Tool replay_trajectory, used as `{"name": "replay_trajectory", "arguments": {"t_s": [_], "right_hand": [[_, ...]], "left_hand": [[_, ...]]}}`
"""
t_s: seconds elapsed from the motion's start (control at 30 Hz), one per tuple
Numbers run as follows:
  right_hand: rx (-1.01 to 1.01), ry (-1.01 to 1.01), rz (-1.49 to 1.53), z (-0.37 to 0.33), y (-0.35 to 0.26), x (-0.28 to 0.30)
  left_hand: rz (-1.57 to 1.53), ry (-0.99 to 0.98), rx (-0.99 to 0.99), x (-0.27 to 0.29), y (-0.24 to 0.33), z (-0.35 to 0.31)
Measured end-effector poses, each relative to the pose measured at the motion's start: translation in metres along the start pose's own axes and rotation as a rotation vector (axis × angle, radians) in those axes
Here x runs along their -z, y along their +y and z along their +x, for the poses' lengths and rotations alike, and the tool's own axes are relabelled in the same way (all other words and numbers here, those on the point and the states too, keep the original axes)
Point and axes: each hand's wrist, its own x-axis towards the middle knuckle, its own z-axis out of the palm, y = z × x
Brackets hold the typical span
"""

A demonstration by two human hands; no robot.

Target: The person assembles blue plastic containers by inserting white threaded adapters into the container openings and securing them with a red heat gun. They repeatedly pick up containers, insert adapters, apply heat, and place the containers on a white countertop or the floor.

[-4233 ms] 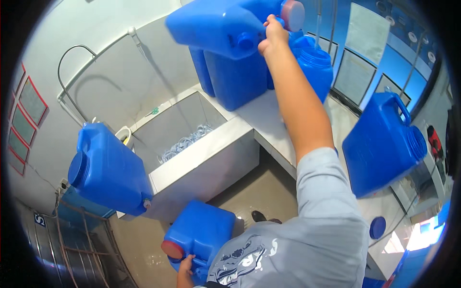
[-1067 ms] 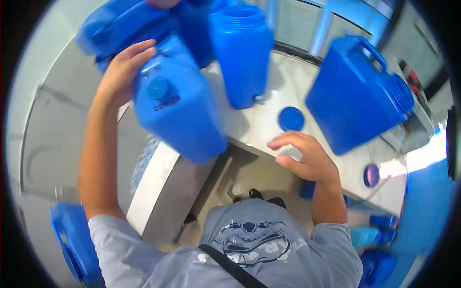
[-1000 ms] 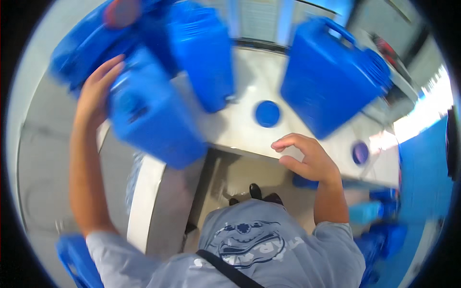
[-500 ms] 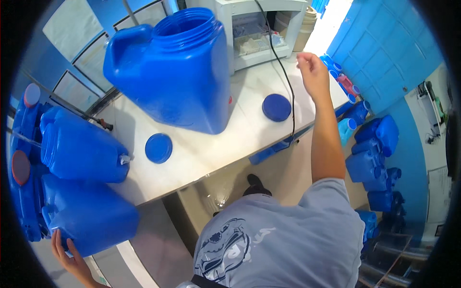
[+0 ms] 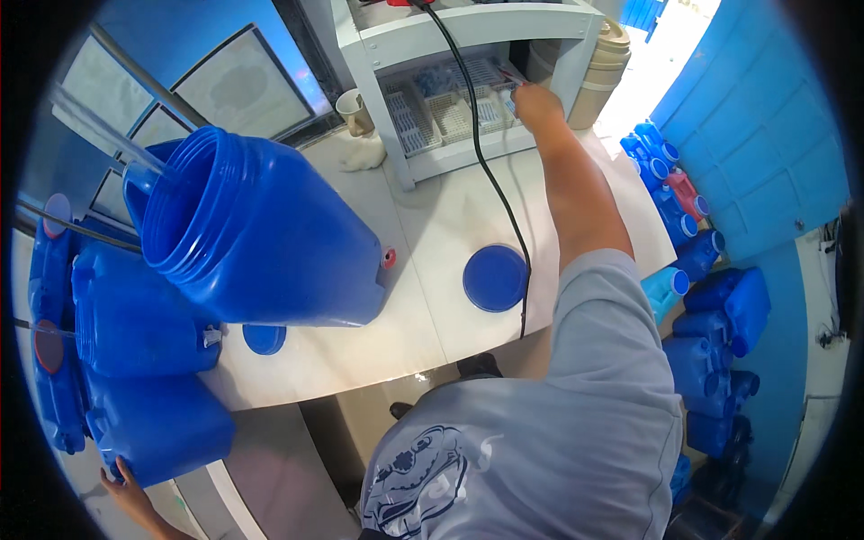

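My right hand (image 5: 538,110) reaches to the opening of a white shelf unit (image 5: 468,34), fingers closed around something thin that I cannot make out. Behind the fingers are small plastic baskets (image 5: 450,117) with small items. My left hand (image 5: 130,493) rests with fingers apart against the lower end of a blue jug (image 5: 166,427) at the lower left. A large uncapped blue jug (image 5: 279,238) with a small red-tipped spout (image 5: 388,258) stands on the white counter. One blue lid (image 5: 495,278) lies beside a black cable; another blue lid (image 5: 265,339) is partly hidden by the large jug.
Another open blue jug (image 5: 144,310) with a white tap stands at the left, beside upright jugs with reddish caps. A black cable (image 5: 486,162) crosses the counter (image 5: 418,310). A mug (image 5: 355,112) stands near the shelf. Several jugs (image 5: 697,369) line the blue wall at right.
My right hand has moved forward and left, from above the counter's right end to the shelf opening. The view has shifted, so the large jug appears lower and farther left. My left hand stays at its jug.
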Motion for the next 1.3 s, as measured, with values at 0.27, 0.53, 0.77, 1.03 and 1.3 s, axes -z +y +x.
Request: {"name": "replay_trajectory", "arguments": {"t_s": [0.27, 0.53, 0.77, 1.03, 1.3], "right_hand": [[-0.099, 0.222, 0.267, -0.022, -0.013, 0.029], [0.112, 0.067, 1.82, -0.237, -0.097, 0.163], [0.397, -0.265, 1.843, -0.328, -0.193, 0.173], [0.184, -0.279, 1.897, -0.35, -0.197, 0.174], [0.363, -0.29, 1.718, -0.336, -0.185, 0.178]], "left_hand": [[-0.153, 0.349, -0.169, 0.038, 0.071, -0.042], [-1.545, -0.696, -0.572, 0.105, 0.312, -0.216], [-1.922, -1.503, -0.481, 0.147, 0.418, -0.274], [-1.956, -1.282, -0.515, 0.142, 0.429, -0.289], [-2.08, -1.044, -0.454, 0.139, 0.429, -0.294]]}}
